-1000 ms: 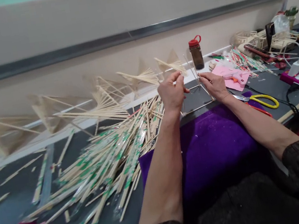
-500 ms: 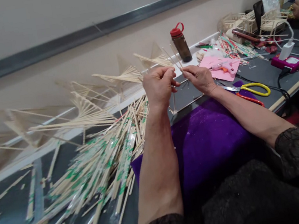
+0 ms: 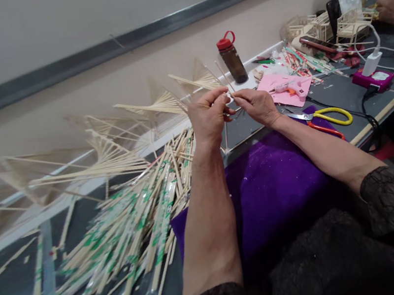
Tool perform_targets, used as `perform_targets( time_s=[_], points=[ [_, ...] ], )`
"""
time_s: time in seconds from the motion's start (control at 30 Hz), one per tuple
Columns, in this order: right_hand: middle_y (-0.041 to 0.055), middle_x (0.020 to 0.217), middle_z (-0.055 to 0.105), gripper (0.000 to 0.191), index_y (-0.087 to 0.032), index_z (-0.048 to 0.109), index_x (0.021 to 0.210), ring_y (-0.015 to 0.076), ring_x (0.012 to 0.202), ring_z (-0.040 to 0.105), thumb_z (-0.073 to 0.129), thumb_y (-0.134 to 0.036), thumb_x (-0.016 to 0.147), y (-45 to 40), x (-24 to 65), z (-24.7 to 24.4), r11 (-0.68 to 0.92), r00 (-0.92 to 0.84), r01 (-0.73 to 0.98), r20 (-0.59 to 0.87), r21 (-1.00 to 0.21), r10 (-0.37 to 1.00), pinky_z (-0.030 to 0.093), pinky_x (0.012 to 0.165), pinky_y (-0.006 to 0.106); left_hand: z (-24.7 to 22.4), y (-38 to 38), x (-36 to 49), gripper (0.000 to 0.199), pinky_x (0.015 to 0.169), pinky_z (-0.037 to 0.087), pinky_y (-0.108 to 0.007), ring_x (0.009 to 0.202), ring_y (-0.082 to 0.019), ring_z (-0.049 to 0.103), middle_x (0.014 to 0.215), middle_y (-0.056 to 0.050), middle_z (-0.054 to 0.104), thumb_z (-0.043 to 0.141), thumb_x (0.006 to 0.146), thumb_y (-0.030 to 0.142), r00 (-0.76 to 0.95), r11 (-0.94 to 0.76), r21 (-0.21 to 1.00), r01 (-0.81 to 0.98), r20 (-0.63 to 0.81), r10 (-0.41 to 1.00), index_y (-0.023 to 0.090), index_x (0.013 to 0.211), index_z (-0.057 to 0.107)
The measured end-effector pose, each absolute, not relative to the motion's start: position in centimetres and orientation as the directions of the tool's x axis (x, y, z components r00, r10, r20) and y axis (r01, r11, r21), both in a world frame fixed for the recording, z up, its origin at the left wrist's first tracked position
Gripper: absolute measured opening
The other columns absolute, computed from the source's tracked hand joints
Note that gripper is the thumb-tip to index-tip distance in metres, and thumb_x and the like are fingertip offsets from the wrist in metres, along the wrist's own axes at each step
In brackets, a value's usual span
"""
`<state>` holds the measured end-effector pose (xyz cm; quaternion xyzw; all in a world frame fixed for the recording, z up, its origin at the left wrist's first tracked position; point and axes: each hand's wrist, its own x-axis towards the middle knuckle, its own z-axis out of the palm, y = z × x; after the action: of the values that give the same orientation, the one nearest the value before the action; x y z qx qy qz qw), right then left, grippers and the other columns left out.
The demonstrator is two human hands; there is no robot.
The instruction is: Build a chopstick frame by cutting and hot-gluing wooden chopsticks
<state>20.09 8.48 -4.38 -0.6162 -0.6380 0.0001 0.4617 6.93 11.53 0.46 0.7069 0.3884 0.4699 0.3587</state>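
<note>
Thin wooden sticks [image 3: 223, 73] stand up between my two hands, joined to a stick frame whose lower corner [image 3: 225, 151] rests near the purple cloth [image 3: 273, 180]. My right hand [image 3: 257, 105] pinches a stick near the frame's top. Close beside it, my left hand [image 3: 210, 115] has its thumb and forefinger pressed together at the sticks; what exactly lies between them is too small to tell. A large pile of chopsticks [image 3: 129, 218], many in clear and green wrappers, lies left of my left forearm.
Fan-shaped stick models [image 3: 109, 159] line the wall. A red-capped bottle [image 3: 233, 59] stands behind my hands. Right are a pink glue gun [image 3: 294, 87], scissors [image 3: 334, 116], a magenta power block [image 3: 373, 78] with cables, and small stick furniture [image 3: 353, 24]. Another person's hand [image 3: 393, 6] is far right.
The view has shifted slightly, so the surroundings sit a little further left. My hands keep nearly the same pose, close together at the sticks. The other person's hand has moved a little.
</note>
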Motion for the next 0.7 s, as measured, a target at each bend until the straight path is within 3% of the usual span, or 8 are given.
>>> perform_targets(
  time_s=[0.7],
  points=[
    [0.0026, 0.12, 0.076, 0.033, -0.024, 0.074, 0.123, 0.016, 0.11, 0.07, 0.048, -0.023, 0.103, 8.34, 20.12, -4.31, 0.248, 0.185, 0.778, 0.588, -0.577, 0.787, 0.052, 0.089, 0.027, 0.32, 11.7, 7.29, 0.02, 0.044, 0.049, -0.016, 0.059, -0.012, 0.07, 0.071, -0.004, 0.075, 0.07, 0.077, 0.02, 0.289, -0.367, 0.92, 0.138, 0.317, 0.903, 0.014, 0.094, 0.078]
  ],
)
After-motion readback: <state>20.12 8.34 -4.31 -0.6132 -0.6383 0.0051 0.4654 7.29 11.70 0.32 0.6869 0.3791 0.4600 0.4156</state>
